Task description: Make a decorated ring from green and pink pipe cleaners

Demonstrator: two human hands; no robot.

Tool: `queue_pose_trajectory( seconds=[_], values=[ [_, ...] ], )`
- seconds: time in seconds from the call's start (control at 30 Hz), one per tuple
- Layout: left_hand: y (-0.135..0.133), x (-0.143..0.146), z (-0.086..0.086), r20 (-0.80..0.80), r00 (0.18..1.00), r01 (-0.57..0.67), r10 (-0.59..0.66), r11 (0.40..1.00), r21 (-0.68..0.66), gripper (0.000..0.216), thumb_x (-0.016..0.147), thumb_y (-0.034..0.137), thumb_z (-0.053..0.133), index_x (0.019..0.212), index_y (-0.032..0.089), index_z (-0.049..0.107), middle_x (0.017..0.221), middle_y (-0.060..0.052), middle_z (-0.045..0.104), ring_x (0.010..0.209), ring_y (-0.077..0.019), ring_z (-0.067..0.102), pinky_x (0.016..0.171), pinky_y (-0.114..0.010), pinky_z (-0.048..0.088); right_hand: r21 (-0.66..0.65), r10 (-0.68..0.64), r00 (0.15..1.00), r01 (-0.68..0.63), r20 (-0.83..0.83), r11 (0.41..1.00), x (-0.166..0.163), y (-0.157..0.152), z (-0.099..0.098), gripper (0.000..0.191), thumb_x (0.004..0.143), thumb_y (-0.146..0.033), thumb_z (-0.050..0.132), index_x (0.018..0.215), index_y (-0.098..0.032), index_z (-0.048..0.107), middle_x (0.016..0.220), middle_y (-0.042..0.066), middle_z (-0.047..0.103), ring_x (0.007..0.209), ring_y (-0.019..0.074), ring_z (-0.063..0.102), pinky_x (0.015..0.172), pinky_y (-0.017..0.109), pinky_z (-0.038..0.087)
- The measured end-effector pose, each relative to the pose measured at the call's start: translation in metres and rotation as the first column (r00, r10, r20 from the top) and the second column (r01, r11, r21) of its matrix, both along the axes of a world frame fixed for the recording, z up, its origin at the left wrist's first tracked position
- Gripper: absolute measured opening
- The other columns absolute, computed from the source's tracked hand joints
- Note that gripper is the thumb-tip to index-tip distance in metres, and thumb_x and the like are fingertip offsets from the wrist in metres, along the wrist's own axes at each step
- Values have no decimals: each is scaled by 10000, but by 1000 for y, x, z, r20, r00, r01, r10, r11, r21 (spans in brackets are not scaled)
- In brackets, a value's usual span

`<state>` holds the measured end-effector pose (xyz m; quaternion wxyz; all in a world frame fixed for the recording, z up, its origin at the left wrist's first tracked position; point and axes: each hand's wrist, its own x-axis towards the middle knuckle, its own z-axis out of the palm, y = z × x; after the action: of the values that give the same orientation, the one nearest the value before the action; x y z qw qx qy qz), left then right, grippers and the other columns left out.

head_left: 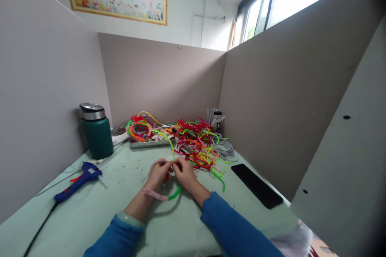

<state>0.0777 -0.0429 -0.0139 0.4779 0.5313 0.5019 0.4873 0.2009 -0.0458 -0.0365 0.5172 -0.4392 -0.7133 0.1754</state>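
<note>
Both hands meet at the middle of the pale green table [126, 209]. My left hand [159, 175] and my right hand [184, 173] are closed, pinching the same piece of pipe cleaner work between their fingertips. A pink fuzzy pipe cleaner [155, 195] hangs under my left wrist and joins a green pipe cleaner [175, 193] that curves below my right hand. A thin pale strand arcs off to the left of my left hand. Just beyond the hands lies a tangled pile of coloured pipe cleaners [197, 144].
A blue glue gun [79, 182] with a black cord lies at the left. A dark green flask [97, 131] stands at the back left. A tray [150, 143] of pipe cleaner loops is behind. A black phone [256, 185] lies right. Partition walls surround the table.
</note>
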Motion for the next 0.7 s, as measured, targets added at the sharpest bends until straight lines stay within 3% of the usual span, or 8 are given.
queue_pose_trajectory(
  seconds=[0.4, 0.7],
  values=[
    [-2, 2, 3, -12, 1000, -15, 14, 999, -38, 386, 592, 496, 632, 694, 145, 509, 528, 7, 556, 336, -100, 463, 334, -222, 327, -16, -15, 1000, 15, 14, 1000, 1, 1, -2, 125, 806, -214, 461, 758, -185, 573, 663, -6, 609, 595, 125, 528, 564, 219, 353],
    [3, 1, -5, -21, 1000, -3, 3, 1000, -3, 402, 611, 525, 605, 690, 140, 522, 506, 2, 554, 336, -102, 452, 334, -220, 318, -17, -31, 999, 32, 24, 999, 0, 1, -2, 117, 797, -194, 472, 756, -176, 580, 668, -4, 615, 605, 123, 534, 571, 215, 367]
  ],
)
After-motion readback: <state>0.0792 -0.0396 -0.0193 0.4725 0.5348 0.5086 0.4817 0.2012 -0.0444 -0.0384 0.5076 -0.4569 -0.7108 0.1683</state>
